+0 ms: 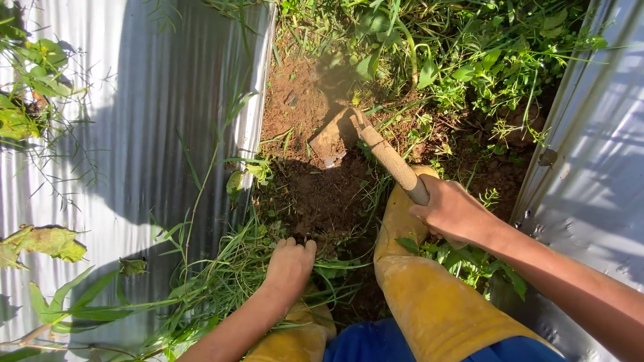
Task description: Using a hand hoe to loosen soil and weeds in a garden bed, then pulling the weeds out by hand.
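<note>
Here, hoe handle (389, 157) within right fingers (429, 209)

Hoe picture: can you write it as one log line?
right hand: grips hoe | left hand: in grass | blade: on soil

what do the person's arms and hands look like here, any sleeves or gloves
Both are bare: the left hand and right hand wear no gloves, and no sleeves, watch or rings show on either forearm. The only clothing in view is lower down, yellow rubber boots and blue trousers.
</note>
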